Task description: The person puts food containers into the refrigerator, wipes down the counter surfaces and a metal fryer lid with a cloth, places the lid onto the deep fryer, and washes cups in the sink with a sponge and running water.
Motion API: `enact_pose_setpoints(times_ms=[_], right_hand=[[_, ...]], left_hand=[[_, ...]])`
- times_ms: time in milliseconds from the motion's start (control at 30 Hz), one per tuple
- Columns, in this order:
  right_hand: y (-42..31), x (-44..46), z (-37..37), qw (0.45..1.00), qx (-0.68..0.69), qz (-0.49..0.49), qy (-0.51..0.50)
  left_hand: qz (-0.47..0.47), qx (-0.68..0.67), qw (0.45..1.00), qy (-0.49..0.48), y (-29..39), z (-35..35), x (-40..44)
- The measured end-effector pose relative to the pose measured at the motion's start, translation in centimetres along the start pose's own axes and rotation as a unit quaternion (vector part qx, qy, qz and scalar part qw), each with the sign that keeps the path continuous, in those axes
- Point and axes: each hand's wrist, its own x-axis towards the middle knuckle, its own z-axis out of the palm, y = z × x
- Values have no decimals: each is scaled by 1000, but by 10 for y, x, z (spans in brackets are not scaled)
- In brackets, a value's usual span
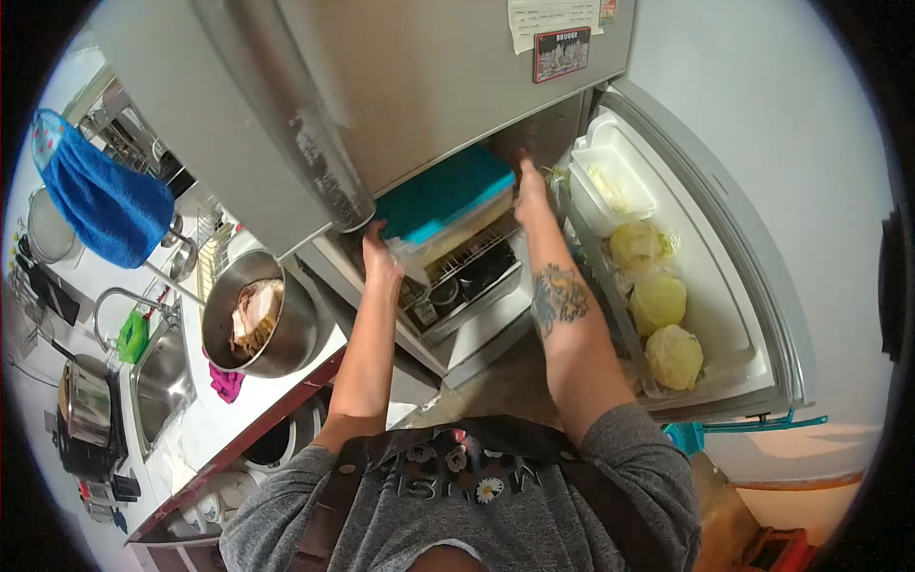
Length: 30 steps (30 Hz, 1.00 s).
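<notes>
A large plastic container with a teal lid (448,195) sits in the fridge opening, its walls pale and see-through. My left hand (378,253) grips its left front corner, close to some clear plastic wrap (412,267). On the other side, my right hand (530,191) is against the right side of the container, fingers reaching back along it and partly blurred. Beneath the container is a wire rack (474,252), with dark items in the drawer (477,310) below.
The open fridge door (734,315) stands to the right, its bins holding several wrapped pale green vegetables (658,303). On the left counter (214,419) are a steel pot (303,329) with meat inside and a sink (164,386). A blue towel (110,205) hangs above.
</notes>
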Motion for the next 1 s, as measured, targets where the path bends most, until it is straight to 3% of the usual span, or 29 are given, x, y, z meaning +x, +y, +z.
enact_pose_setpoints(times_ms=[67,133,200,267,333,400,433,467,500,533,733,833,900,1000], right_hand=[[-4,-45,13,997,-26,65,30],[21,-63,11,998,-45,47,17],[55,-80,1,994,-78,72,20],[82,-112,-16,987,-81,129,-58],[119,-144,-47,967,-96,165,-169],[159,-178,-81,943,-195,199,-182],[204,-188,-122,938,-131,228,-225],[181,-205,-130,878,-274,298,-256],[282,-212,-204,900,-214,309,-219],[244,-237,-210,864,-291,339,-234],[209,-324,-315,874,-252,414,-32],[205,-349,-358,845,-301,437,60],[170,-370,-349,886,-134,401,189],[196,-399,-390,904,-127,343,223]], left_hand=[[-14,14,1000,-6,-3,21,-10],[95,-80,989,-86,-14,21,27],[104,-102,986,-78,-17,41,40],[150,-108,972,-147,-20,61,56],[88,-216,952,-198,-25,101,48],[45,-198,950,-237,-34,123,67],[4,-176,945,-275,-38,131,76],[-23,-154,945,-289,-40,139,84],[-36,-139,947,-288,-43,141,88],[-45,-123,950,-283,-44,144,91],[-54,-56,968,-240,-46,162,107],[-54,-26,973,-222,-49,172,118],[-50,-8,977,-208,-49,178,125],[-45,20,982,-183,-46,181,135]])
